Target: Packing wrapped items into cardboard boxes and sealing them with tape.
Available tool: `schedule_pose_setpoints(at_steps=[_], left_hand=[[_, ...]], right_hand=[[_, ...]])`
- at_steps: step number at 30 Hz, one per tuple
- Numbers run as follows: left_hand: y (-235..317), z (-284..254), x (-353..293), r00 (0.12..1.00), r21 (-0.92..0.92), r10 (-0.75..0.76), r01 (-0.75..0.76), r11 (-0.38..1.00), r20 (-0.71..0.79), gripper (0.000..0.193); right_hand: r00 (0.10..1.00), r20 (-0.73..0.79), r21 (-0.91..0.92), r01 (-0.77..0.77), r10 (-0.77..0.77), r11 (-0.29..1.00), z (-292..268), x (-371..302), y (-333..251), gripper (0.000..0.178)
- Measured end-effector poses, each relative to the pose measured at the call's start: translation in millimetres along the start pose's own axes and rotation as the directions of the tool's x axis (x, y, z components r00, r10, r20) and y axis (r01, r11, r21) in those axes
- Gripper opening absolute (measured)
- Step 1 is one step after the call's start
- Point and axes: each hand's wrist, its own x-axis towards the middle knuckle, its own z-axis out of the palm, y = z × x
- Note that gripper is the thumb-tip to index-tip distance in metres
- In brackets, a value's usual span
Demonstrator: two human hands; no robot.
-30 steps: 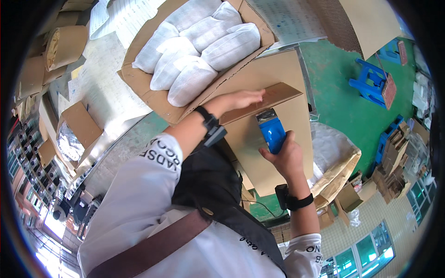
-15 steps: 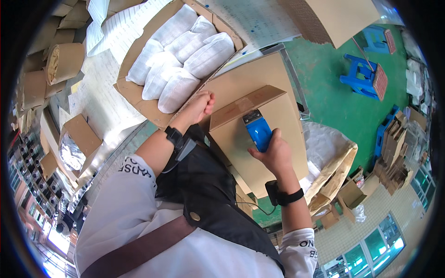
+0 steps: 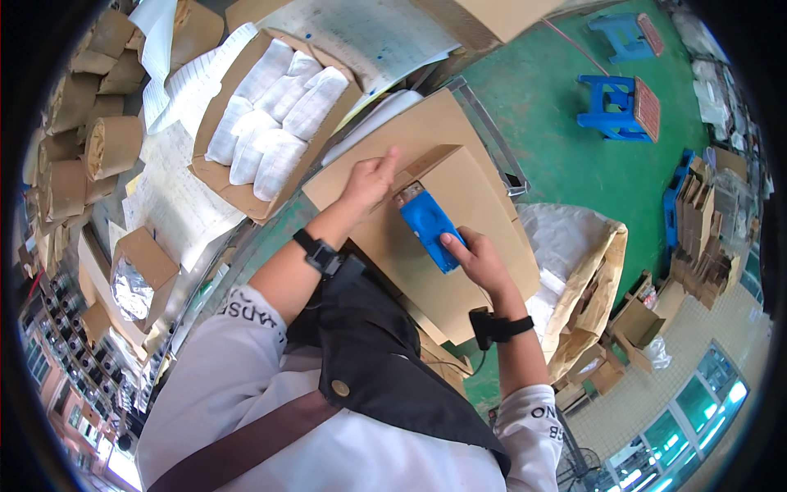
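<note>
A closed brown cardboard box (image 3: pixel 484 230) stands tilted in front of me. My right hand (image 3: pixel 479 262) grips a blue tape dispenser (image 3: pixel 430 225), whose metal end lies at the box's upper edge. Beside that end is my left hand (image 3: pixel 369 184), its fingers partly stretched out along the box's top left edge and nothing seen in them. A larger piece of cardboard (image 3: pixel 447 119) shows behind the box. To the left, an open carton (image 3: pixel 223 193) holds several white wrapped bundles (image 3: pixel 305 107).
Papers (image 3: pixel 168 189) cover the table at left, near stacked brown cartons (image 3: pixel 115 148) and a small box with foil-like wrap (image 3: pixel 131 283). A large lined bag (image 3: pixel 594 287) stands at right. Blue stools (image 3: pixel 611 107) and flattened cardboard (image 3: pixel 697 221) are on the green floor.
My left hand has uncurled from a fist and moved to the box's edge. My right hand has shifted the tape dispenser up and left, toward it. The view has turned slightly.
</note>
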Motion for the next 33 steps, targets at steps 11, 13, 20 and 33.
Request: schedule_pose_setpoints(at_steps=[11,13,20,33], left_hand=[[48,76,-124,0.914,-0.403,0.098,0.075,0.912,0.393,0.027],[32,109,-132,0.835,-0.376,0.099,0.135,0.917,0.541,0.035],[-20,245,-200,0.543,-0.129,-0.149,0.440,0.889,0.826,0.058],[-71,344,-242,0.206,0.089,-0.139,0.238,0.967,0.969,0.076]], right_hand=[[0.724,-0.636,0.106,0.426,-0.268,0.899,-5,-71,15,0.042],[0.545,-0.701,-0.070,0.589,-0.460,0.805,-16,-119,14,0.043],[0.146,-0.917,-0.362,0.090,-0.371,0.928,-28,-179,79,0.075],[-0.061,-0.995,0.063,0.258,0.082,0.964,-22,-258,154,0.075]])
